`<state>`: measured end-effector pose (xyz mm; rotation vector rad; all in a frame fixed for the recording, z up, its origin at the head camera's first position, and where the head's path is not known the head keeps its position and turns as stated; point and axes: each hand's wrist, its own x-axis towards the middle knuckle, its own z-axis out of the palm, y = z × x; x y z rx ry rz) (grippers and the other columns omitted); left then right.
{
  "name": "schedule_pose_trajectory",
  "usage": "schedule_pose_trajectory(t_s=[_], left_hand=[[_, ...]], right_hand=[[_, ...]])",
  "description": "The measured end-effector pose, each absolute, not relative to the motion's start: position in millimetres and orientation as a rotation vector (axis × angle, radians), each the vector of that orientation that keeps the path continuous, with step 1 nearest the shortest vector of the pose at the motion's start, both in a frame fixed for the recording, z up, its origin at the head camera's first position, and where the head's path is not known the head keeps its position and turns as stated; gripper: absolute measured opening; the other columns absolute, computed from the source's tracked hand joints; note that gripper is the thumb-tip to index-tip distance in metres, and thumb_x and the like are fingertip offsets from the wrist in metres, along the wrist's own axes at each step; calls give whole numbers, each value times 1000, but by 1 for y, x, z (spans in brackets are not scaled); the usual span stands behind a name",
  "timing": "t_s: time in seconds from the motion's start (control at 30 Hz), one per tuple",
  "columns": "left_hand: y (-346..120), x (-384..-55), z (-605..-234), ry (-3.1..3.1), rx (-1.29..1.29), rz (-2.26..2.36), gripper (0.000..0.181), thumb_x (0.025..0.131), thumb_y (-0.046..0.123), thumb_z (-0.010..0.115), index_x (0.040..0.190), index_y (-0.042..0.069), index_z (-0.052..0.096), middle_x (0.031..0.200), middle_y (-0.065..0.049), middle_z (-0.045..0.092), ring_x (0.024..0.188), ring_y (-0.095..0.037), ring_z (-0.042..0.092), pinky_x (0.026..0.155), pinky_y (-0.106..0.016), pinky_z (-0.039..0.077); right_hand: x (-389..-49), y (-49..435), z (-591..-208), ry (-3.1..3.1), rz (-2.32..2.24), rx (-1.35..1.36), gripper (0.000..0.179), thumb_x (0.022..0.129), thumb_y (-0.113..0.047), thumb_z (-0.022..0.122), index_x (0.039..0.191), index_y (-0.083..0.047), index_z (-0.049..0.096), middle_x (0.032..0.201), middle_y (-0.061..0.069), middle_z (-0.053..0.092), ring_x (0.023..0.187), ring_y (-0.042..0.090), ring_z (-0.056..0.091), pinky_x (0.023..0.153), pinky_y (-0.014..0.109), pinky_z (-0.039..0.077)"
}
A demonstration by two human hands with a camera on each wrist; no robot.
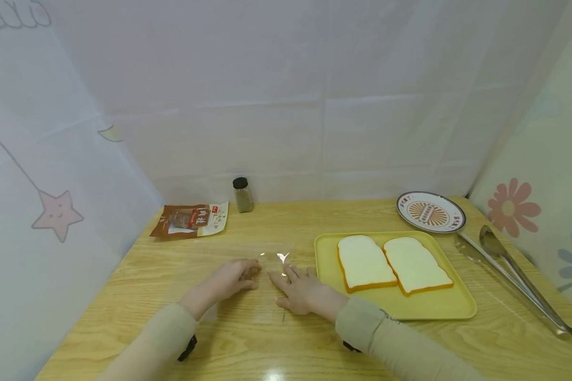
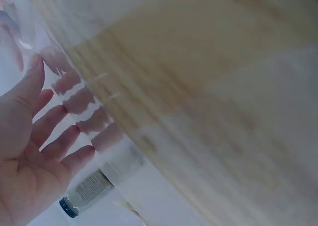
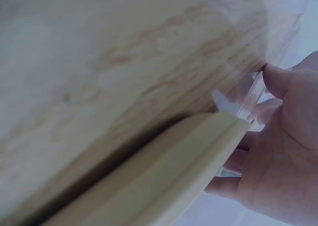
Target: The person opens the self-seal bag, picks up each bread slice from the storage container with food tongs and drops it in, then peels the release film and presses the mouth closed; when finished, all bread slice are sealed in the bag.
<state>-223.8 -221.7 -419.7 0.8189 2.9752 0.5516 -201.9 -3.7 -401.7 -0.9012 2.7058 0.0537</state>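
Observation:
A clear plastic sheet (image 1: 267, 304) lies on the wooden table, seen mainly by its glare and faint edges; whether it is one layer or a bag I cannot tell. My left hand (image 1: 231, 278) rests its fingertips on it, the fingers loosely bent, as the left wrist view shows with the hand (image 2: 35, 151) above the shiny surface. To the right, my right hand (image 1: 302, 292) touches the sheet with fingers spread. That hand is beside the yellow tray (image 1: 400, 308), whose rim (image 3: 198, 161) crosses the right wrist view. Two bread slices (image 1: 364, 263) lie on the tray.
Behind the sheet are a brown-and-white food packet (image 1: 188, 220) and a black-capped spice jar (image 1: 244, 199). A patterned plate (image 1: 429, 212) stands at the back right, with metal tongs (image 1: 491, 242) in front. Fabric walls (image 1: 267, 106) border the table.

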Motion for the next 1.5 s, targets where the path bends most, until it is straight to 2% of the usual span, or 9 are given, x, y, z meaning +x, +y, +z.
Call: schedule_pose_trajectory(t_s=[0.1,0.17,0.33,0.47,0.73,1.07,1.2,1.33,1.5], left_hand=[[-222,-225,-421,2964,882,547,44,84,22,69,121,0,61,115,-16,66,102,-31,65,88,-42,55],[-219,-226,-419,2980,931,529,38,84,20,69,116,0,65,113,-15,68,103,-30,66,89,-42,54],[-210,-225,-416,3035,948,470,14,83,16,69,93,7,74,94,-6,74,85,-20,71,76,-32,58],[-211,-223,-416,3054,948,528,7,85,12,67,85,10,74,86,0,74,79,-12,69,72,-26,57],[-222,-221,-403,3141,818,813,10,93,10,59,93,8,68,88,-2,70,78,-11,65,69,-25,56],[-229,-226,-400,3416,1331,543,10,87,8,65,96,10,59,84,2,63,76,-11,60,67,-26,54],[-235,-226,-400,3385,1373,587,14,81,9,71,91,10,60,81,4,63,72,-8,58,63,-22,52],[-244,-225,-396,3275,1315,732,21,76,1,74,95,4,65,83,-2,65,74,-11,62,65,-23,54],[-253,-222,-387,3250,1243,691,25,73,-6,74,96,3,70,83,-4,66,73,-14,64,64,-23,55]], right_hand=[[-203,-3,-401,2696,43,-889,63,97,-49,41,151,-32,15,158,9,16,145,25,20,116,55,23],[-203,-2,-400,2691,42,-880,61,97,-49,41,151,-32,17,158,9,16,145,25,19,116,55,22],[-202,-2,-398,2680,12,-873,58,98,-49,40,150,-32,22,158,9,17,145,26,19,115,57,21],[-201,-3,-398,2676,18,-875,58,97,-49,40,150,-33,23,158,8,17,146,25,19,115,57,21],[-203,-2,-400,2696,38,-894,57,98,-48,40,150,-32,21,158,10,18,145,26,19,115,57,22],[-203,-2,-403,2683,36,-908,57,98,-49,39,150,-33,22,158,10,14,146,27,18,115,57,22],[-202,-2,-402,2686,44,-919,57,98,-49,39,150,-33,21,158,10,15,145,27,19,115,57,23],[-202,-2,-403,2701,58,-929,57,97,-50,40,149,-34,23,157,10,18,145,26,21,114,57,24],[-202,-1,-403,2699,57,-934,57,97,-50,40,149,-34,24,157,11,17,145,26,21,115,57,22]])
